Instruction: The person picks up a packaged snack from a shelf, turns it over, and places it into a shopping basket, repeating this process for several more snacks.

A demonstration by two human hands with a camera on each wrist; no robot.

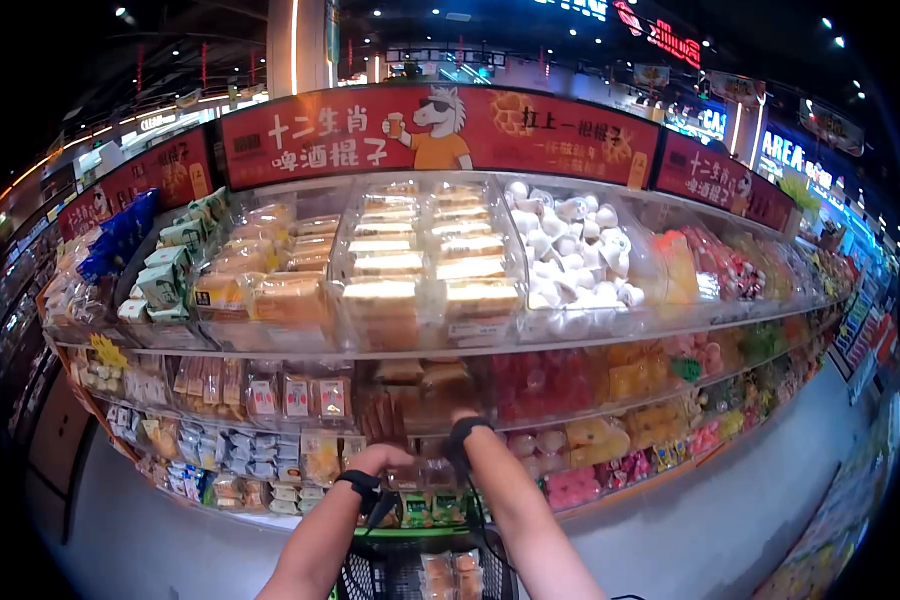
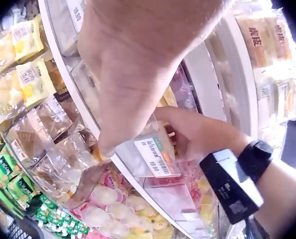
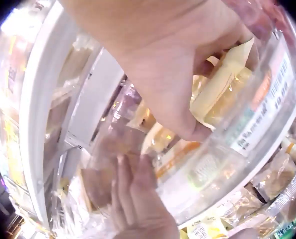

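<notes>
The right hand grips a yellow packet between thumb and curled fingers, on the near side of a clear bin, just behind the price tag. Left of it, the left hand reaches into the shelf with fingers straight and slightly parted; whether their tips touch anything is hard to tell. From the head, the right fingers are blurred and mostly lost beyond the wristband; the left wrist view hides the left fingertips. The near basket is cut off
</notes>
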